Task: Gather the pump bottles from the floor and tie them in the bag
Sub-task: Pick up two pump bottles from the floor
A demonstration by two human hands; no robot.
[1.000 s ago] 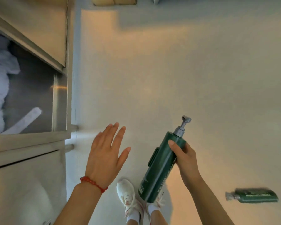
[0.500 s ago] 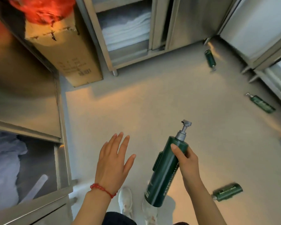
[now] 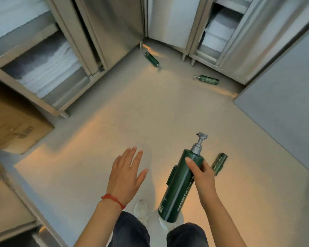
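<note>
Green pump bottle [image 3: 181,182] is sitting clamped in my right hand [image 3: 202,177]; left hand [image 3: 126,177] is hanging spread, w/ nothing. Nearest floor bottle [image 3: 219,164] is lying just beside right hand, axis pointing away-right.

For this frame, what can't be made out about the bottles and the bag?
- Bag: nowhere in the head view.
- Nearest floor bottle: pump end hidden behind the right hand and held bottle.
- Two far bottles: labels too small, blurred.
- Held bottle's base: overlaps a shoe.
</note>
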